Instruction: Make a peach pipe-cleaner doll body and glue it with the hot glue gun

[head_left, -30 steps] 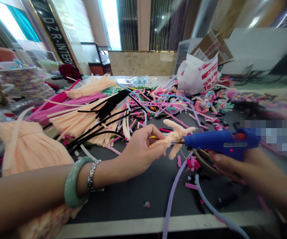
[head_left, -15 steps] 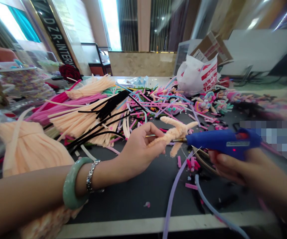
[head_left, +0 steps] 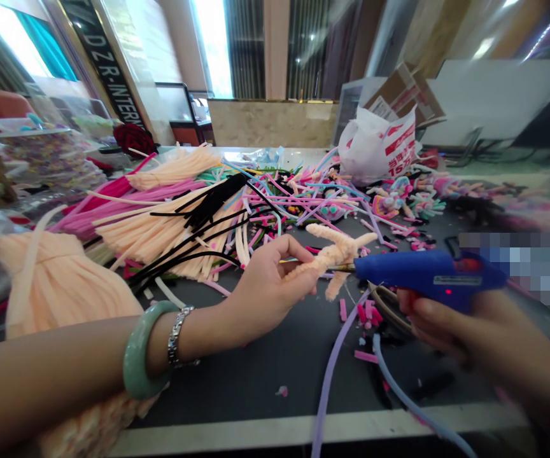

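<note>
Between the thumb and fingers of my left hand (head_left: 268,286) is a small peach pipe-cleaner figure (head_left: 335,254) with limb-like twisted ends. My right hand (head_left: 451,321) is wrapped round the handle of a blue hot glue gun (head_left: 413,268), whose red light is lit. The gun's metal nozzle (head_left: 344,268) meets the figure just beyond my left fingertips. A thin glue strand hangs beneath the nozzle. Part of the figure is hidden by my left fingers.
Peach pipe cleaners (head_left: 65,280) lie bundled at the left, with a black bundle (head_left: 218,200) farther back. Pink offcuts (head_left: 368,313) and lilac stems (head_left: 335,369) lie in front. A white plastic bag (head_left: 375,143) stands at the back right on the dark table (head_left: 256,388).
The glue gun has shifted very slightly left, and its rear has tilted a little. My left hand and the figure have barely moved.
</note>
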The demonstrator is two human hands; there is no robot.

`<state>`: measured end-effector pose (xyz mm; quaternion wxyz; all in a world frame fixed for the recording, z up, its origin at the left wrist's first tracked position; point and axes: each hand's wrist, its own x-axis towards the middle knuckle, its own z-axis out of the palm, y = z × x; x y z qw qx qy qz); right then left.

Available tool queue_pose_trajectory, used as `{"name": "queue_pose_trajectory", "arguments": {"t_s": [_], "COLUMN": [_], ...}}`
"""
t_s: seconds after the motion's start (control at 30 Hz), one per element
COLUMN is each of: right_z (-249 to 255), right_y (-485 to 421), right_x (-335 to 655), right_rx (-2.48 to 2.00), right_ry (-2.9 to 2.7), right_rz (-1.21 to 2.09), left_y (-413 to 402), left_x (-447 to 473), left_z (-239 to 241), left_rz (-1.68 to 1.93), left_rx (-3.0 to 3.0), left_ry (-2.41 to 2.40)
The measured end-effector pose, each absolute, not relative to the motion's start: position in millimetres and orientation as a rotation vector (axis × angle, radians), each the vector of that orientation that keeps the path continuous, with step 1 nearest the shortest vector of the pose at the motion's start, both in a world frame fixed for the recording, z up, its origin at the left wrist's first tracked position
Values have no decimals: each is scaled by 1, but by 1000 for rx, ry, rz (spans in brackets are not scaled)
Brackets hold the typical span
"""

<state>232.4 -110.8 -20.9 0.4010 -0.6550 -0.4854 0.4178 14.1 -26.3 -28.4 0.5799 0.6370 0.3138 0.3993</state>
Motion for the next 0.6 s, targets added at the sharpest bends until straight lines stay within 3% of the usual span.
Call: {"name": "queue_pose_trajectory", "arguments": {"t_s": [0.6], "right_z": [-27], "right_y": [-104], "right_x": [245], "right_rx": [-1605], "right_ry": [-1337], "right_rz": [1056], "left_y": [-28], "left_x": [14], "left_z": [-28], "left_rz": [936], "left_rx": [1517], "left_ry": [705]}}
